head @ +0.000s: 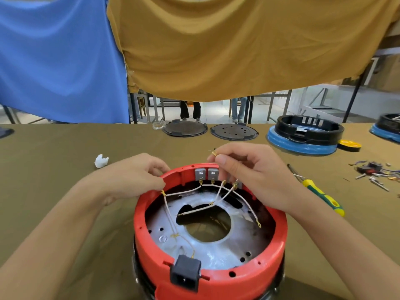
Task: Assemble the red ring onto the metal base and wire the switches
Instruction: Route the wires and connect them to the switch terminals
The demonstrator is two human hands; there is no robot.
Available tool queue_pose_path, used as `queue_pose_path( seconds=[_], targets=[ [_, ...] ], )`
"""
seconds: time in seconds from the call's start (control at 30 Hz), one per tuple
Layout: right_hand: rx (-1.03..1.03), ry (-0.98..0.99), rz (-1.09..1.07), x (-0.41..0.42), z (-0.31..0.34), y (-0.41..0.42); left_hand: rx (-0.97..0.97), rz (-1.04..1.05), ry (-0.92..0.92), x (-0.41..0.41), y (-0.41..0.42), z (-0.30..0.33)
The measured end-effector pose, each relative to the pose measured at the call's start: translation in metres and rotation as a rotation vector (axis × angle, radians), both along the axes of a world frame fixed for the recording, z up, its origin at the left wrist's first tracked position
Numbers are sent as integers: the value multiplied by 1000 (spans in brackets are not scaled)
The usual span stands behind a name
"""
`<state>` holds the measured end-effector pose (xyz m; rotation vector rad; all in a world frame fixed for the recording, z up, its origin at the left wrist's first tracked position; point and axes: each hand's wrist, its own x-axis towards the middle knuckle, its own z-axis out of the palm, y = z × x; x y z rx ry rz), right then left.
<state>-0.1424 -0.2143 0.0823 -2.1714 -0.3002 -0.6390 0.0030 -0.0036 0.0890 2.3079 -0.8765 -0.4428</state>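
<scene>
At lower centre, a round red plastic ring [216, 276] sits on a silver metal base [218, 254]. The left hand [138, 174] pinches a white wire [184, 192] at the ring's rim; the right hand [242, 167] pinches a small brass terminal [214, 153] above two grey switches [206, 174].

Between the hands sits a red ring [216, 280] of smooth, slightly glossy plastic. Inside it the metal base [218, 254] looks dull silver and scuffed. The wires [184, 192] have a white woven-looking cover with brass-coloured ends. Under both hands the table [54, 169] is covered in matt olive cloth. Right of the right hand lies a screwdriver [322, 194] with a shiny plastic handle.
</scene>
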Motion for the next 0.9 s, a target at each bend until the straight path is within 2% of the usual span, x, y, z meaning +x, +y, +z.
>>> queue_pose_path(
  seconds=[0.13, 0.3, 0.4, 0.47, 0.53, 0.6, 0.77, 0.9],
  targets=[
    [73, -16, 53, 0, 8, 2, -244, 81, -44, 6, -10, -8],
    [52, 13, 38, -4, 12, 6, -324, -10, 31, 8, -24, -20],
    [16, -5, 6, -4, 12, 4, -299, -49, 134, 11, -20, -17],
    [5, -20, 0, -5, 12, 4, -203, -102, 256, 13, -8, -11],
    [-55, -15, -9, -6, 10, 5, -59, -152, 278, 11, 4, -6],
    [-148, 15, -22, -6, 8, 6, -48, -143, 261, 9, 4, -4],
    [-197, 71, -1, -6, 11, 2, -265, -37, 106, 13, -15, -10],
    [-138, 118, 42, -2, 18, 0, -450, -38, 115, 16, -25, -26]
  ],
)
